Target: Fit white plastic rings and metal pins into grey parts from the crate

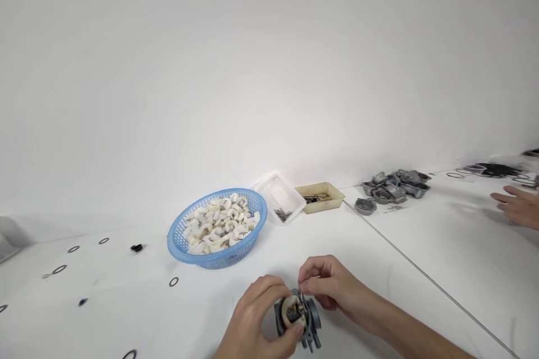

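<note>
Near the bottom centre, my left hand (260, 318) is wrapped around a grey metal housing (312, 314) with a whitish ring-shaped piece (288, 307) in its open face. My right hand (327, 282) pinches a small thin metal part (301, 295) at the housing's upper edge. Its far end is hidden among the housing's inner parts. Beyond my hands stands a blue basket (227, 258) heaped with white and cream curved pieces (219, 225).
A white tray (278, 193) with small pins and a cream tray (324, 207) with thin metal parts stand by the wall. Grey metal cups (385, 193) are piled right of them. Black rings (174, 281) lie at left. Another person's hand (520, 206) shows at far right.
</note>
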Available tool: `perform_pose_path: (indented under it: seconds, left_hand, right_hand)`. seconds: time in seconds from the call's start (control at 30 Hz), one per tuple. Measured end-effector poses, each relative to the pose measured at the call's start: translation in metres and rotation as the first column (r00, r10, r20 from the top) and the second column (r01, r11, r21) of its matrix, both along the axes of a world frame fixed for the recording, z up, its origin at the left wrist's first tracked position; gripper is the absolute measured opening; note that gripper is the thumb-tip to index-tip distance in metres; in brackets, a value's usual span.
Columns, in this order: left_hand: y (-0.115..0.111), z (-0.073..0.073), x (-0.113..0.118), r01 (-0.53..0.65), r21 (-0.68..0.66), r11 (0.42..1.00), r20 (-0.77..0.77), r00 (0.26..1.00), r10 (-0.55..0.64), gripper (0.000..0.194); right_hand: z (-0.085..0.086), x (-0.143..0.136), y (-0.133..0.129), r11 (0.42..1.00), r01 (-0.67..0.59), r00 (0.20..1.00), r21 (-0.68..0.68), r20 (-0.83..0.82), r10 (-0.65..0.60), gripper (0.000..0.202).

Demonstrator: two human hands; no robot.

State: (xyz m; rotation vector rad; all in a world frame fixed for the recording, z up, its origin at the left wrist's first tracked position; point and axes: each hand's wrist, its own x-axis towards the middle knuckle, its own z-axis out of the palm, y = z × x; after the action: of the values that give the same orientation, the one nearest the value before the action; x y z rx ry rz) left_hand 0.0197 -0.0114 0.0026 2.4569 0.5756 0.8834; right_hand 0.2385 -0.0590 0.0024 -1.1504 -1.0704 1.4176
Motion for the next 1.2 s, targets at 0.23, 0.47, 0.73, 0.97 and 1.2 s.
perform_pose_path:
  seconds: [0.23,0.47,0.73,0.97,1.2]
  left_hand:
    - [-0.004,0.000,-0.002,-0.012,-0.047,0.999,-0.002,1.000,0.012,0.019]
    - [-0.005,0.001,-0.003,-0.019,-0.069,0.997,-0.008,1.000,0.018,0.021]
    - [-0.006,-0.005,-0.002,-0.012,-0.124,0.992,0.025,1.000,0.015,0.023]
    - [-0.007,-0.002,-0.001,-0.011,-0.136,0.991,0.037,0.999,0.016,0.021]
    - [-0.010,0.000,-0.001,-0.019,-0.105,0.994,0.066,0.997,0.027,0.020]
  right_hand:
    - [0.003,-0.001,-0.006,1.000,0.014,0.999,-0.001,0.045,-0.014,0.015]
    - [0.005,0.000,-0.007,0.999,-0.034,0.993,-0.028,0.110,0.037,0.022]
    - [0.009,0.004,-0.010,0.997,-0.062,0.987,-0.039,0.145,0.068,0.030]
    - [0.009,0.006,-0.011,0.995,-0.096,0.982,-0.028,0.159,0.099,0.037]
    - [0.013,0.004,-0.014,0.992,-0.119,0.975,0.041,0.196,0.109,0.040]
